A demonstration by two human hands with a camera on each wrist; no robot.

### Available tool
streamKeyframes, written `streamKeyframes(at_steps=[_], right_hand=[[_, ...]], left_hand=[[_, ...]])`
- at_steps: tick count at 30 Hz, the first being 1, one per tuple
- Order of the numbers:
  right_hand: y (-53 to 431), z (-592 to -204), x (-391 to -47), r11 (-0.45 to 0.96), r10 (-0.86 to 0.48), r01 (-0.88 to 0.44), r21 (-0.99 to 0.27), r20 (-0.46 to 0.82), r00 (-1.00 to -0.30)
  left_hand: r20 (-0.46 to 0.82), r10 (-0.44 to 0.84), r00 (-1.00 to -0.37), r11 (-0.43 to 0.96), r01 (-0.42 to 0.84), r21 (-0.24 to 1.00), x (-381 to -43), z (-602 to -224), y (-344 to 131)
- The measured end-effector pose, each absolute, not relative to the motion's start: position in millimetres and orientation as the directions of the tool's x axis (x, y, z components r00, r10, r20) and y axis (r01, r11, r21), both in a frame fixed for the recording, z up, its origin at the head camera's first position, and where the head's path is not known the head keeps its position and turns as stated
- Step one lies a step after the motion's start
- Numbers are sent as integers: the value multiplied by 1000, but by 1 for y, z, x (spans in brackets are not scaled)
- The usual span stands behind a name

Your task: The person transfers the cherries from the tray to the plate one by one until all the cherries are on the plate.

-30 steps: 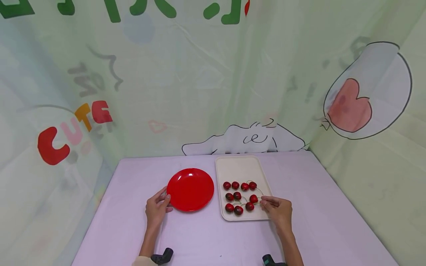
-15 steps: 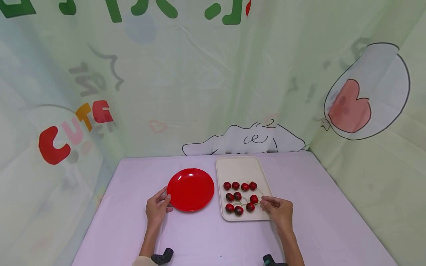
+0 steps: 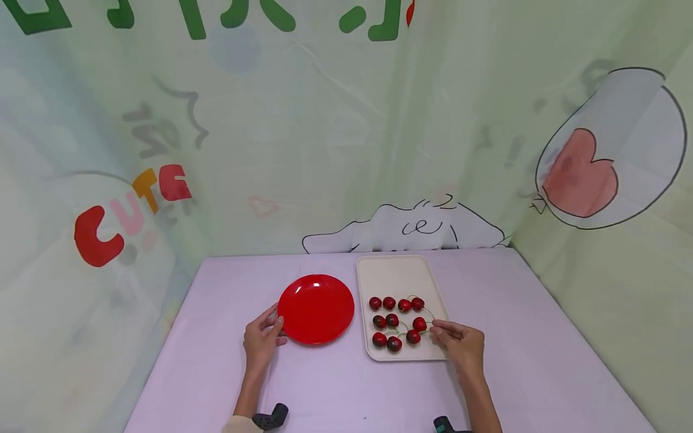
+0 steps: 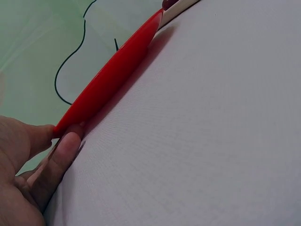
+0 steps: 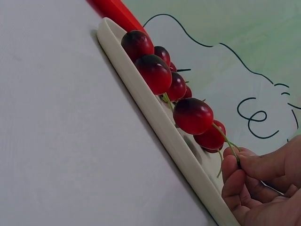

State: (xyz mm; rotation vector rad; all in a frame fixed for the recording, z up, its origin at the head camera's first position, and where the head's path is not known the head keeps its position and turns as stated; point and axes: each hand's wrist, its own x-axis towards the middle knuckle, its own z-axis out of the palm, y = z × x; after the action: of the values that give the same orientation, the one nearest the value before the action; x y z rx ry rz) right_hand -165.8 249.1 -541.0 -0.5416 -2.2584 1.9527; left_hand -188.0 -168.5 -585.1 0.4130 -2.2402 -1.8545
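Note:
My left hand (image 3: 261, 340) pinches the left rim of a glossy red plate (image 3: 316, 310), thumb on the edge and fingers beneath, as the left wrist view shows. To the right stands a cream rectangular tray (image 3: 397, 273) bearing several dark red cherries (image 3: 394, 344) with green stems. Over the tray's lower right edge, my right hand (image 3: 464, 347) pinches stem ends between thumb and fingertips. In the right wrist view those stems (image 5: 227, 139) lead to a pair of cherries, the nearer cherry (image 5: 193, 116) hanging level with the tray's rim.
A pale lilac cloth covers the table (image 3: 335, 391). Behind and at both sides hangs a printed curtain (image 3: 325, 150) with letters and drawings. Dark wrist devices (image 3: 272, 416) show at the bottom of the head view. Plate and tray stand close side by side.
The whole head view has shifted slightly, so everything appears a little farther right. Both hands keep their holds, and the plate, tray and cherries stay in the same arrangement.

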Motion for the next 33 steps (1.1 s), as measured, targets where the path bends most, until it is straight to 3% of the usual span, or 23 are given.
streamKeyframes(at_steps=[33], right_hand=[[251, -552, -171, 75, 367, 177, -981, -137, -920]], left_hand=[[-2, -355, -935, 191, -75, 979, -190, -589, -168]])
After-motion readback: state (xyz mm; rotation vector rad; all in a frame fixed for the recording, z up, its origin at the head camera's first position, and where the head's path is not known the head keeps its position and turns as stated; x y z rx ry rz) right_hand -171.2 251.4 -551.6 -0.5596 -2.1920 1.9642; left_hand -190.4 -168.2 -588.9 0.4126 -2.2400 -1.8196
